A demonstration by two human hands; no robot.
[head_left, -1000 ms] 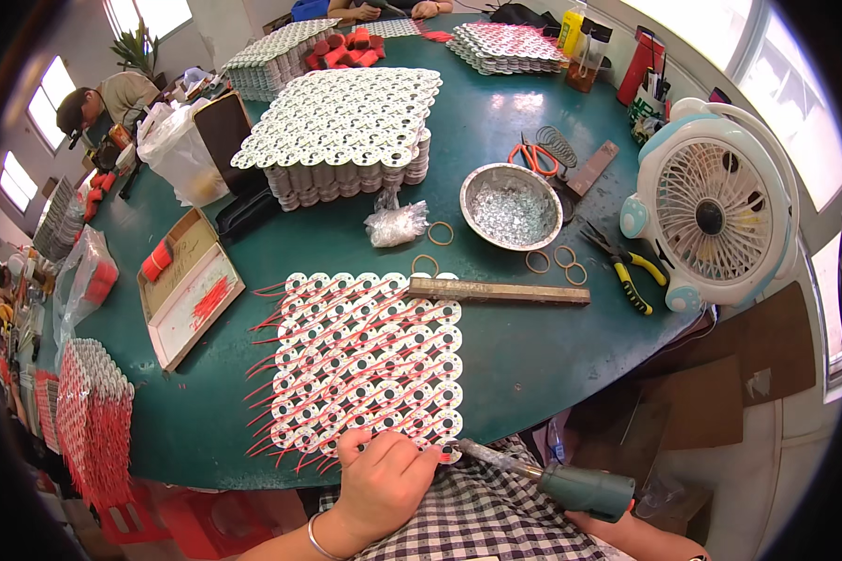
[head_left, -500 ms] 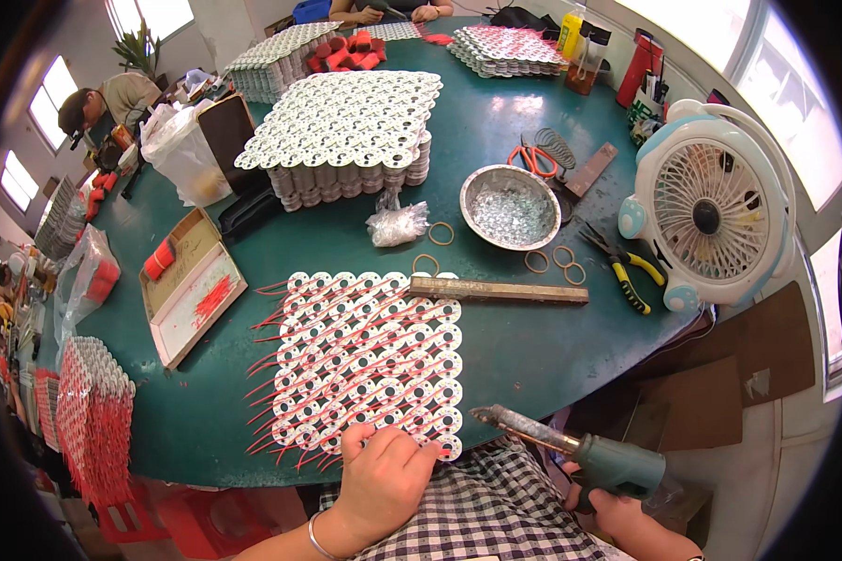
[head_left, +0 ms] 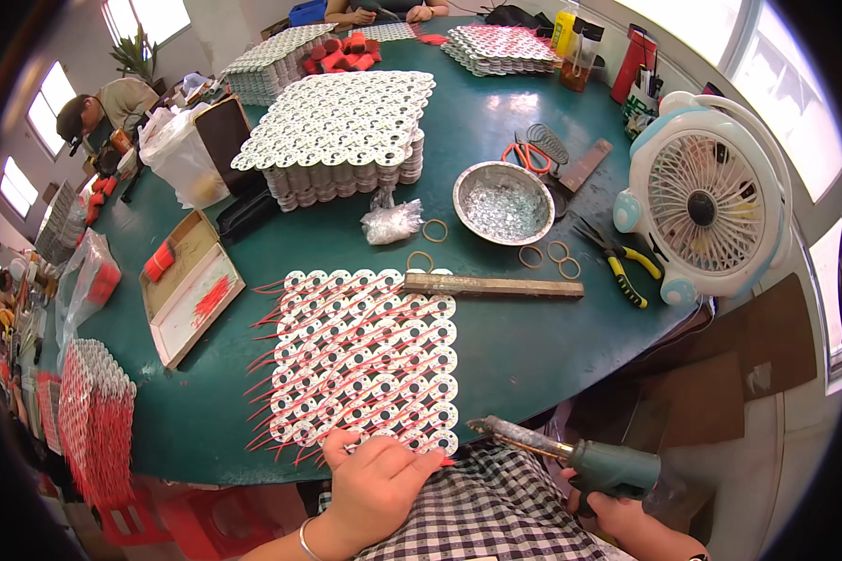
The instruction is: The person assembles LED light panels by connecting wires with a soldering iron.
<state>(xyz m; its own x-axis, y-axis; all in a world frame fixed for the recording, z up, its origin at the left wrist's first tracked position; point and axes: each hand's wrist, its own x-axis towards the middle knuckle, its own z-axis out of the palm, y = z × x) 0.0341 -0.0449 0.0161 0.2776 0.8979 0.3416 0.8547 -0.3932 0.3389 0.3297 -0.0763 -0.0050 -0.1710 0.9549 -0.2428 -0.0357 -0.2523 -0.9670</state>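
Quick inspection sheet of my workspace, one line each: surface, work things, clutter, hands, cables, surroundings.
Surface: green tabletop, curved by the lens, with dark smudges.
Work things: panel of round white boards crossed by red wires; metal bar over its upper right corner.
Clutter: metal bowl of shiny bits, yellow-handled pliers, crumpled clear bag, tall board stack.
Left hand: at the panel's near edge; grip unclear.
Right hand: holds a green soldering gun, its tip apart from the panel.
Cables: soldering gun's cord, nothing seen.
Surroundings: fan at right; red stool below; another person across the table.
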